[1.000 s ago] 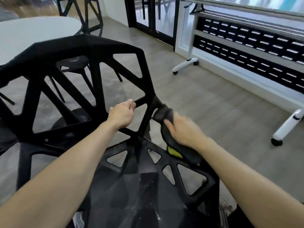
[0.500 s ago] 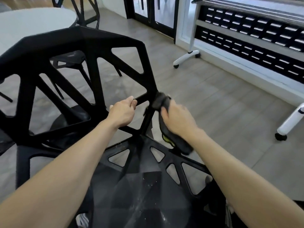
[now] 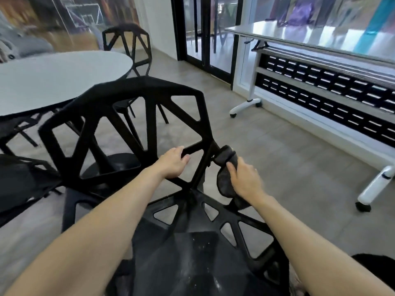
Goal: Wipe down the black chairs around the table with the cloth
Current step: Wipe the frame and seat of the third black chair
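Grey plank floor (image 3: 277,159) runs under a round white bench (image 3: 53,80) ringed by black chairs. On the nearest black chair (image 3: 132,116), the left hand (image 3: 173,163) curls around a backrest strut. The right hand (image 3: 245,178) clutches the dark cloth (image 3: 224,167) against the backrest's right edge.

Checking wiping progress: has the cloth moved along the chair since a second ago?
Yes. The cloth in the right hand moved up the chair backrest's edge, away from the seat.

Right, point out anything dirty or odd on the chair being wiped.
The black angular plastic chair has whitish specks and smears on its seat, unwiped. The right hand rubs the dark cloth on the backrest edge.
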Demonstrator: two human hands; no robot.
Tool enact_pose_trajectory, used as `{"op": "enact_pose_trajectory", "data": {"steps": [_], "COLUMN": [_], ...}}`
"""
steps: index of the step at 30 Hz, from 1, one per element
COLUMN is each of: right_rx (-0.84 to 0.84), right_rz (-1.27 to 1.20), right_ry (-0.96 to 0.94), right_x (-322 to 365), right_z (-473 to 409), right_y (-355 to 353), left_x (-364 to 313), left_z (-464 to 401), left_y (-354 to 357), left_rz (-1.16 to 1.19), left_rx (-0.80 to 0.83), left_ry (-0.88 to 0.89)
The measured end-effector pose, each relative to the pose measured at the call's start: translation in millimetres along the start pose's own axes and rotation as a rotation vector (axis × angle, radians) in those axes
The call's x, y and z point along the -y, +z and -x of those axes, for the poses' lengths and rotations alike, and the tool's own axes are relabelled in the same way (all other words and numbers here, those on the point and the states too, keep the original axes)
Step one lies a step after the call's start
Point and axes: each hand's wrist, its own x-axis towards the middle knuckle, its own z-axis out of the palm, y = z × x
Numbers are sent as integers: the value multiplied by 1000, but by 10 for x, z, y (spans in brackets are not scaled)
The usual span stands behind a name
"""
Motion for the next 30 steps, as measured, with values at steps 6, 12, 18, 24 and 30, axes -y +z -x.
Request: {"op": "enact_pose_trajectory", "data": {"steps": [6, 12, 18, 24, 30], "right_rx": [-430, -471, -307, -397, -449], "right_rz": [-317, -170, -17, 165, 60], "right_ry": [-255, -526, -1014, -841, -758], "right_x": [1027, 2508, 3247, 2080, 2598], "right_z": [-613, -1283, -1166, -1689, -1446], "right_y": [-359, -13, 743, -26, 317], "left_x": [593, 1380, 1569, 1547, 1543], "left_z": [959, 1050, 902, 862, 857], "left_y": [-998, -1833, -1631, -1560, -1553], "left_rz": [-166, -151, -19, 9, 8], "left_rx": [-749, -813, -968, -1051, -1040], "left_ry": [242, -271, -229, -208, -210]}}
